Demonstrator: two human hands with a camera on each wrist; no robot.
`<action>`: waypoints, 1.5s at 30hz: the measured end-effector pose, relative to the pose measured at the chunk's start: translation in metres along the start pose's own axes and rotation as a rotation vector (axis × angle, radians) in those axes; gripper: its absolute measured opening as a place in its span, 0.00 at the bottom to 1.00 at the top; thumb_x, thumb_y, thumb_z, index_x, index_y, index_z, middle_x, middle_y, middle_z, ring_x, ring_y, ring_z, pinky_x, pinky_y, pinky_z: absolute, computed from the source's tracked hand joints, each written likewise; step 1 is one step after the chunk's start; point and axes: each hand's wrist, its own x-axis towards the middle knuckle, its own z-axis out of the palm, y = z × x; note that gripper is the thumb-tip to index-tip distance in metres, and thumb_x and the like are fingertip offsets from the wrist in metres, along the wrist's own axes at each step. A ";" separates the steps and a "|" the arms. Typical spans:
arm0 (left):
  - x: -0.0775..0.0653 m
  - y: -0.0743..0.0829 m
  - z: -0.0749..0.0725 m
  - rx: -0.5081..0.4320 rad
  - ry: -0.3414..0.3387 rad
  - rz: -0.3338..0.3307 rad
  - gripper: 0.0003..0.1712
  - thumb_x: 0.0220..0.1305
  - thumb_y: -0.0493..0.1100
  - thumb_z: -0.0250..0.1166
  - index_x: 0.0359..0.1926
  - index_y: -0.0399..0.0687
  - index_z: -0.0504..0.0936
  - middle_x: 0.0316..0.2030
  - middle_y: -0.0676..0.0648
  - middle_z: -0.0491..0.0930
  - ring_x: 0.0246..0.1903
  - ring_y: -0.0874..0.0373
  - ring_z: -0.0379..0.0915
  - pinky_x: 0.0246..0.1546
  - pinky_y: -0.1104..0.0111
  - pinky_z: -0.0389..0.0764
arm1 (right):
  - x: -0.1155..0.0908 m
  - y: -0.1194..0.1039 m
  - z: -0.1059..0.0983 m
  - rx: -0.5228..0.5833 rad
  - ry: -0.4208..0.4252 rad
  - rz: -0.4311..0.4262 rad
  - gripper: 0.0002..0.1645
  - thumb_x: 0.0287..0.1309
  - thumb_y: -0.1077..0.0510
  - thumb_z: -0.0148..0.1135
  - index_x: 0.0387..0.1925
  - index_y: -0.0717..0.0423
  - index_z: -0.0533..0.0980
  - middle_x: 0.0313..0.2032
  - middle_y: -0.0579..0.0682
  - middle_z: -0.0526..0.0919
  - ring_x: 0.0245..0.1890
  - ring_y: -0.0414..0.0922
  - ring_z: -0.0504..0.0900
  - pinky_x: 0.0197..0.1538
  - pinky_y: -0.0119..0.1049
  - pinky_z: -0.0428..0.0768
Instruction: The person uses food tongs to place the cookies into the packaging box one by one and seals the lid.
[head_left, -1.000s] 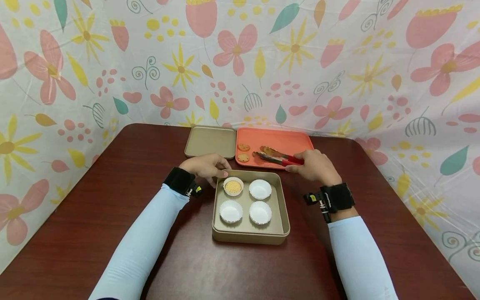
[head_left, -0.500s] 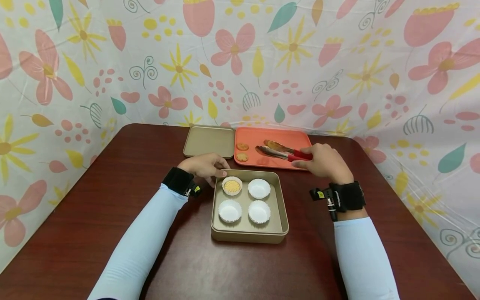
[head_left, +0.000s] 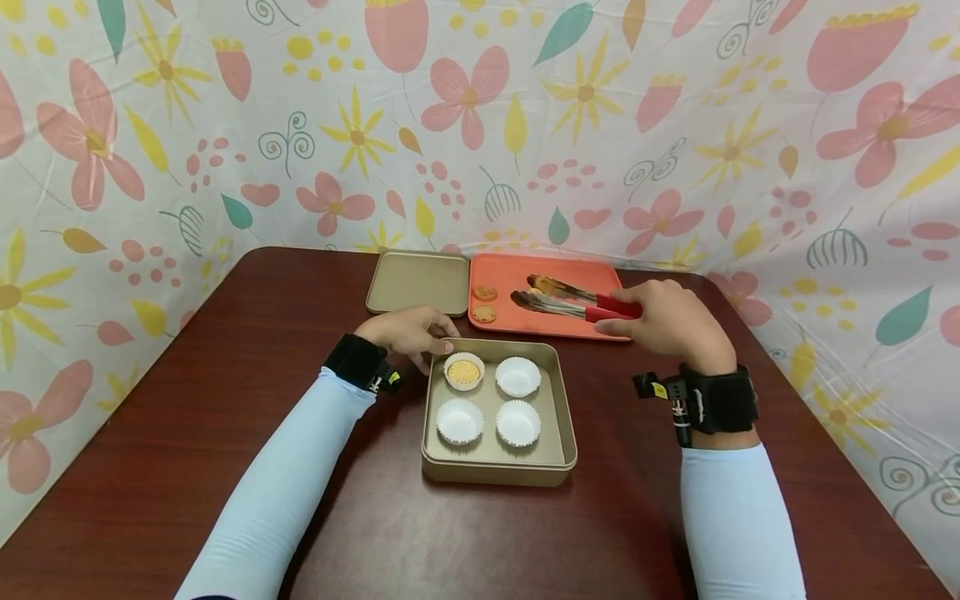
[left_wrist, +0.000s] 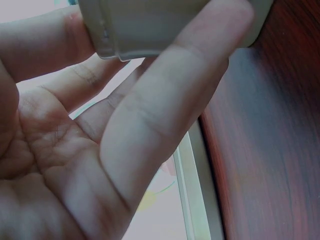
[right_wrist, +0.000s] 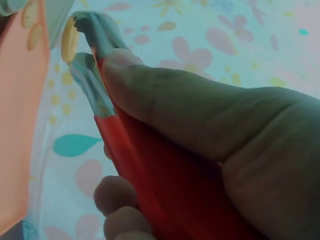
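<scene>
My right hand (head_left: 673, 321) grips red-handled metal tongs (head_left: 555, 306) over the orange tray (head_left: 585, 271). Between the tong tips in the right wrist view is a round cookie (right_wrist: 70, 40). With thumb and fingers, my left hand (head_left: 408, 332) holds the far left corner of a square gold tin (head_left: 495, 473); in the left wrist view its fingers lie on both sides of the tin wall (left_wrist: 145, 25). Inside the tin stand several white paper cups; the far left cup (head_left: 465, 360) contains a yellowish cookie (head_left: 463, 372), and the other cups, such as the near right one (head_left: 518, 423), are empty.
Two cookies, one of them a plain round cookie (head_left: 484, 314), lie at the left side of the orange tray. A flat gold lid (head_left: 418, 282) rests beside that tray, behind my left hand. Beyond the dark wooden table (head_left: 360, 517) hangs a flowered cloth (head_left: 465, 167).
My right hand has moved right and slightly away from me, with the tongs shifting right over the tray. My left hand keeps its place on the tin.
</scene>
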 end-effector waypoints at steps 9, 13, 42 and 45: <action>-0.001 0.001 -0.001 -0.003 -0.001 0.006 0.16 0.77 0.33 0.57 0.61 0.29 0.75 0.55 0.32 0.77 0.47 0.42 0.82 0.39 0.57 0.91 | -0.013 -0.011 -0.012 -0.036 -0.017 -0.062 0.40 0.63 0.39 0.70 0.66 0.60 0.76 0.13 0.45 0.65 0.14 0.42 0.60 0.22 0.36 0.64; -0.001 0.000 -0.001 -0.008 0.003 0.004 0.16 0.77 0.33 0.57 0.61 0.29 0.75 0.55 0.32 0.77 0.47 0.42 0.81 0.39 0.57 0.91 | -0.017 -0.016 -0.015 -0.040 -0.030 -0.077 0.40 0.62 0.38 0.71 0.66 0.59 0.76 0.14 0.45 0.65 0.15 0.42 0.58 0.22 0.36 0.63; 0.001 -0.001 0.000 -0.020 -0.003 -0.002 0.15 0.77 0.32 0.57 0.60 0.29 0.76 0.55 0.32 0.78 0.48 0.41 0.80 0.40 0.56 0.91 | -0.023 -0.025 -0.014 -0.085 -0.068 -0.153 0.38 0.57 0.38 0.75 0.60 0.57 0.82 0.36 0.46 0.84 0.32 0.43 0.75 0.30 0.36 0.73; 0.001 -0.001 0.000 -0.024 -0.003 -0.002 0.15 0.76 0.32 0.57 0.60 0.29 0.76 0.55 0.32 0.78 0.49 0.40 0.80 0.40 0.56 0.91 | -0.023 -0.025 -0.013 -0.078 -0.077 -0.157 0.37 0.57 0.39 0.75 0.60 0.57 0.82 0.38 0.46 0.85 0.31 0.43 0.75 0.30 0.36 0.74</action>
